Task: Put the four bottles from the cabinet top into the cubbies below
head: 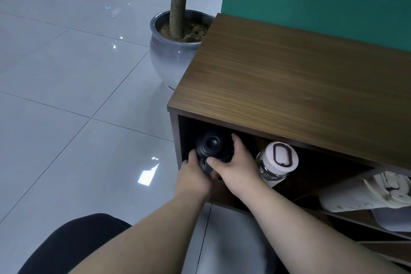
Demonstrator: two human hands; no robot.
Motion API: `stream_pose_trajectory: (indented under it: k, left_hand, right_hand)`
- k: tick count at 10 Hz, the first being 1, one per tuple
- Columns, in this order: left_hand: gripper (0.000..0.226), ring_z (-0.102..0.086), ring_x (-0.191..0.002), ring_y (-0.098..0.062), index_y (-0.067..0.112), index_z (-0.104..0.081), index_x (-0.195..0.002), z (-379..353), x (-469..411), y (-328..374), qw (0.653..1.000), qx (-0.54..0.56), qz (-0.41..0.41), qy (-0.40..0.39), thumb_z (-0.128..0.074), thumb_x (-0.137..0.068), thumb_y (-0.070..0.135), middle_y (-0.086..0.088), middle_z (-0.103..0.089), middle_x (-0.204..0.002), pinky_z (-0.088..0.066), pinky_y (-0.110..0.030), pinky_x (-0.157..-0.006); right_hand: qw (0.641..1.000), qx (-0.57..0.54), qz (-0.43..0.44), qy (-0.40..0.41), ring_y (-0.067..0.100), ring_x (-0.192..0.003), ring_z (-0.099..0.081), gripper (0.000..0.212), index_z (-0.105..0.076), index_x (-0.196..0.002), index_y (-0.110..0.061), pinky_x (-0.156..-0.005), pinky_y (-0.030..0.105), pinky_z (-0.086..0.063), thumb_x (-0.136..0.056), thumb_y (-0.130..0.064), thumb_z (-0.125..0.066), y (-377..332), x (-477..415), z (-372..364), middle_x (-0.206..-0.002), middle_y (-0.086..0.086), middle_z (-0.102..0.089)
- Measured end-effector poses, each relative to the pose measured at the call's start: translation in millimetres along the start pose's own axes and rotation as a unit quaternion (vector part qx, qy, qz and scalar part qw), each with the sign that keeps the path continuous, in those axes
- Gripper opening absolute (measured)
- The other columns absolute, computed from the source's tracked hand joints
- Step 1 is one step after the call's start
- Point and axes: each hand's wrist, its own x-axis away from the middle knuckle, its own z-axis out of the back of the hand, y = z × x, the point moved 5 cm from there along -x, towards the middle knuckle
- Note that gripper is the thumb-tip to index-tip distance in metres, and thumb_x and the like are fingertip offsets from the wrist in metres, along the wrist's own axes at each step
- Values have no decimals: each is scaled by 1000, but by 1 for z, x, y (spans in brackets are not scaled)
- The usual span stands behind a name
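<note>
Both hands clasp a dark, smooth round-capped bottle (210,147) inside the cabinet's (289,78) wood-grain left cubby: left hand (193,176) curled around its lower side, right hand (235,167) wrapped over it. Just right stands a clear, probably glass bottle (274,162) with a matte white lid.

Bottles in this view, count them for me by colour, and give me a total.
Black bottle, held by both hands, left hand and right hand, in the left cubby: 1
Clear bottle with a white lid, same cubby: 1
White bottle, lying in the next cubby: 1
Total in view: 3
</note>
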Motion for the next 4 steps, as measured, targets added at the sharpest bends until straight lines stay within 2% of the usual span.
stream_pose_trajectory:
  k: [1,2,3,4]
  left_hand:
    - [67,-65,-120,-32,21,-43,-149,-2,-1,-1,1000,9,5,3,-68,-90,40,-8,-66,-131,-55,-44,-94]
    - [68,-64,-121,-33,20,-43,-149,-2,-1,-1,1000,3,7,1,-69,-90,39,-9,-66,-132,-55,-42,-93]
    - [68,-65,-119,-35,15,-43,-146,-3,-2,-2,1000,1,13,-3,-70,-89,41,-11,-66,-130,-55,-43,-93]
    - [78,-64,-122,-37,11,-42,-147,-2,1,-5,998,14,60,-17,-74,-86,49,-13,-64,-134,-55,-43,-94]
  right_hand:
    - [1000,-2,5,-6,14,-143,-43,94,-31,-156,-30,-106,22,-31,-77,-31,-82,2,-2,1,-156,-6,-45]
    - [1000,-7,11,-12,13,-142,-43,96,-29,-157,-31,-104,21,-31,-77,-31,-82,5,-3,2,-154,-9,-46]
    - [999,-29,-8,-20,9,-140,-43,105,-26,-158,-30,-110,25,-34,-71,-37,-83,10,-1,-1,-148,-15,-46]
    - [998,-59,-15,-24,13,-144,-41,121,-22,-159,-29,-118,41,-37,-54,-59,-73,20,2,-2,-159,-6,-42]
